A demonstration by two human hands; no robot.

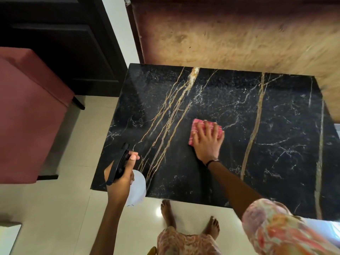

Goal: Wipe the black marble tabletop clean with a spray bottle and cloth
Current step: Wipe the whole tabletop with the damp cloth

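The cloth (206, 132), pink and folded to a small pad, was seen lying flat near the middle of the black marble counter (276, 126). It was judged soft, light and limp, best handled by pressing it flat under the palm, not by pinching an edge; on the polished stone it was expected to slide easily. The right hand (207, 141) was laid on top of it, fingers straight and spread, palm down, with the forearm reaching forward and to the left across the counter. A dark band was noted at the wrist.

The spray bottle (135, 188), with a pale translucent body and black trigger head, was judged light, rigid plastic, possibly slick if wet; the neck below the trigger was taken as the proper hold. It was gripped there by the left hand (120, 176), fingers curled round the neck and one fingertip lying along the trigger, nozzle pointing forward. The bottle was held just over the near left corner of the counter, not resting on it.
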